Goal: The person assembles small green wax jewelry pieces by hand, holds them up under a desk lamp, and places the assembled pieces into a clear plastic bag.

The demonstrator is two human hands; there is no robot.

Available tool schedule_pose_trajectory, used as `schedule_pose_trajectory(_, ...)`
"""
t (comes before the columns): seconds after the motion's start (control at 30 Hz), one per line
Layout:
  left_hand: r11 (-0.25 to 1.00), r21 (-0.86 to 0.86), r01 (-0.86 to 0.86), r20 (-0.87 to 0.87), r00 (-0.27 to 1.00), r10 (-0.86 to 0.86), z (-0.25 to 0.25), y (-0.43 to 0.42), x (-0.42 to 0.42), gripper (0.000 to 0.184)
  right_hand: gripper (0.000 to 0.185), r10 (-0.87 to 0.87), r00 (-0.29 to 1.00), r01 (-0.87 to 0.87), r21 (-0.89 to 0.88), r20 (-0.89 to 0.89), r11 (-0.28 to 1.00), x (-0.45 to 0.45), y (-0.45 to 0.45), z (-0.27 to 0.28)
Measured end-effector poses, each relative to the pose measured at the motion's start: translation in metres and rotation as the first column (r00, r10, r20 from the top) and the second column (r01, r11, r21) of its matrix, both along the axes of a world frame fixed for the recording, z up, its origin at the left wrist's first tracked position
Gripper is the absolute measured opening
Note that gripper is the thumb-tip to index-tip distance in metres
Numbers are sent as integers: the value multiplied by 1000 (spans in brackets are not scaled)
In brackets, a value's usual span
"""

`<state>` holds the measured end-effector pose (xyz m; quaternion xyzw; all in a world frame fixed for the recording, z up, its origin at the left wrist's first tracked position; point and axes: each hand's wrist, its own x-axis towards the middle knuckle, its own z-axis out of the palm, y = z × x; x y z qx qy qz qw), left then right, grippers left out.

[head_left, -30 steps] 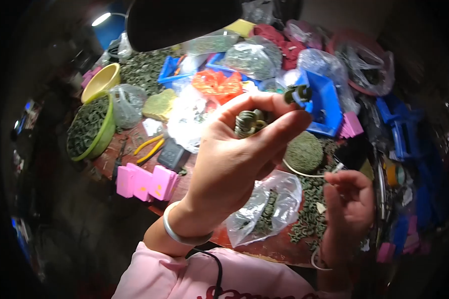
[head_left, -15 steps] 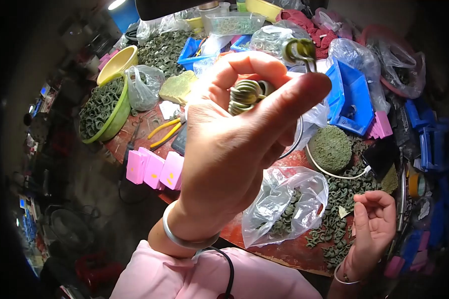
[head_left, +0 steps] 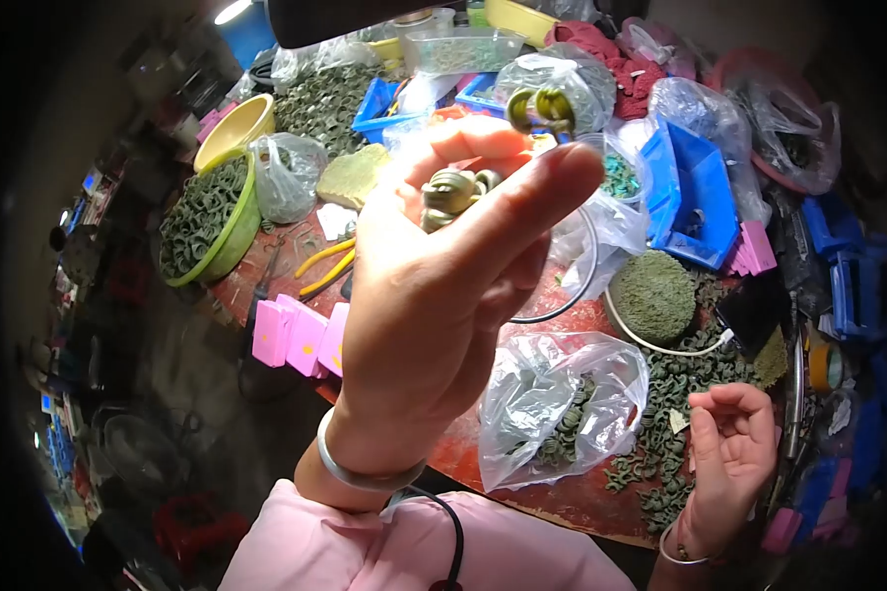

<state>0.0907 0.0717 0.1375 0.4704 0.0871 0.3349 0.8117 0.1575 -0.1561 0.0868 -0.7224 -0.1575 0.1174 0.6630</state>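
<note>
My left hand [head_left: 434,286] is raised in the middle of the view, closed around small coiled olive-green pieces. One such piece [head_left: 542,110] is pinched upright between thumb and forefinger. Another curled piece [head_left: 450,194] sits inside the palm. A silver bangle circles the left wrist. At the lower right, my right hand [head_left: 729,458] is loosely bent, thumb apart from the fingers, with nothing visible in it. It hovers beside a heap of dark green curled pieces [head_left: 660,483]. Left of that heap, a clear plastic bag [head_left: 562,404] contains more of them.
A green basin [head_left: 241,231] full of curled pieces stands at left, near pink blocks [head_left: 306,340] and yellow-handled pliers [head_left: 325,266]. On the right are a blue tray [head_left: 705,236], a round green textured block [head_left: 650,295], a phone [head_left: 749,315] and a white cable [head_left: 675,347].
My left hand has moved left and slightly down with the curled pieces still in it, uncovering a container of teal bits behind it. My right hand has shifted slightly left.
</note>
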Motion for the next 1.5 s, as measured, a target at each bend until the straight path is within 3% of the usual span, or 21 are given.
schedule_pose_trajectory(0.07,1000,-17,-18,-41,999,17,1,-8,1,25,26,4,1000,-4,-27,15,1000,2,-4,0)
schedule_pose_trajectory(0.17,926,-236,293,-93,942,-322,-12,-24,-4,35,24,-132,985,138,-50,112,989,16,-18,3)
schedule_pose_trajectory(0.2,851,-343,398,-88,888,-451,-24,-34,-6,33,20,-185,967,213,-155,175,965,24,-32,6)
schedule_pose_trajectory(0.27,569,-513,643,77,694,-715,-47,-49,-13,39,17,-352,899,398,-152,260,905,39,-68,2)
schedule_pose_trajectory(0.33,295,-639,710,273,569,-776,-60,-65,-15,41,15,-457,815,530,-138,356,837,51,-104,-16)
schedule_pose_trajectory(0.37,195,-665,721,355,535,-767,-69,-68,-16,43,11,-424,808,526,-179,408,831,57,-122,-29)
schedule_pose_trajectory(0.4,240,-704,669,282,573,-770,-68,-72,-17,33,10,-368,833,500,-277,412,820,57,-135,-37)
schedule_pose_trajectory(0.5,530,-562,634,-70,602,-795,-66,-69,-12,14,13,-205,905,375,-472,371,798,48,-133,-46)
schedule_pose_trajectory(0.6,740,-412,531,-388,633,-670,-53,-69,-8,27,20,-133,889,384,-556,438,737,49,-114,-54)
schedule_pose_trajectory(0.67,733,-397,553,-304,674,-673,-45,-51,-10,33,24,-130,878,386,-523,460,760,53,-100,-62)
schedule_pose_trajectory(0.73,836,-264,481,-216,815,-538,-34,-34,-9,32,26,-37,845,377,-546,533,749,56,-93,-65)
schedule_pose_trajectory(0.8,925,-149,349,-148,917,-370,-15,-23,-12,31,28,3,839,386,-599,545,702,57,-96,-66)
schedule_pose_trajectory(0.87,997,-72,14,-216,976,-29,5,-30,-7,28,29,3,844,400,-633,537,662,58,-101,-71)
schedule_pose_trajectory(0.93,998,24,-53,-117,992,55,-3,-24,-7,27,29,45,840,392,-663,541,638,57,-104,-71)
schedule_pose_trajectory(1.0,986,17,-163,-123,979,164,-1,-27,-2,26,29,77,832,385,-671,550,633,61,-111,-78)
schedule_pose_trajectory(1.07,981,102,-166,-50,984,172,-11,-21,1,33,28,-49,906,365,-714,421,598,58,-107,-76)
schedule_pose_trajectory(1.13,979,60,-194,-9,981,194,-10,-25,1,32,27,-11,901,344,-700,433,626,62,-118,-87)
schedule_pose_trajectory(1.17,994,-84,-66,108,991,75,-7,-23,-2,31,27,-19,906,337,-693,423,637,63,-119,-87)
schedule_pose_trajectory(1.5,929,-354,110,214,976,-34,-4,-7,-2,28,20,11,879,368,-693,477,620,62,-106,-77)
